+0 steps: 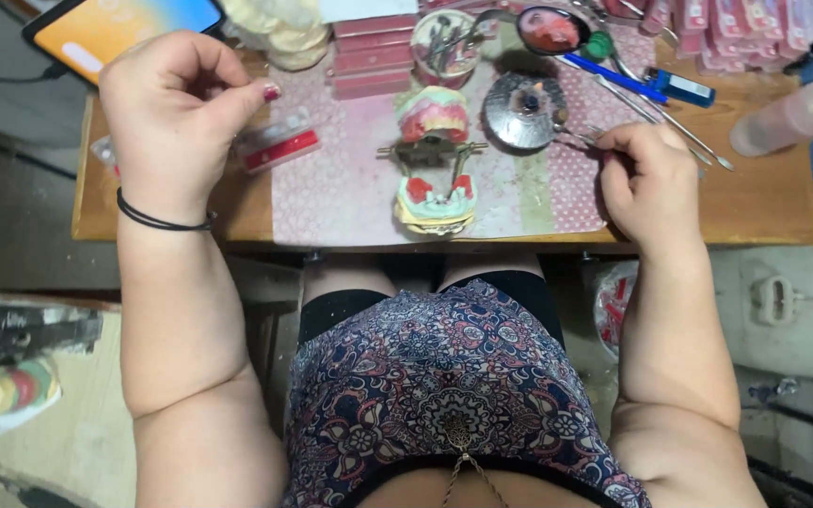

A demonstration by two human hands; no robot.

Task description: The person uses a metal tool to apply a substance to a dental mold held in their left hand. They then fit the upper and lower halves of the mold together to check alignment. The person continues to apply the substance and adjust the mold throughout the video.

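Thin metal hand instrument (pixel 583 137) | pinched in right hand (pixel 646 179) | light, stiff, slippery; grip mid-shaft | left hand (pixel 176 118) pinched, contents unclear | pink-and-cream dental model (pixel 435 155) fragile

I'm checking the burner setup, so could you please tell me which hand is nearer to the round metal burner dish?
The right hand is nearer, just right of the metal burner dish, holding a thin tool. The left hand is far left of it.
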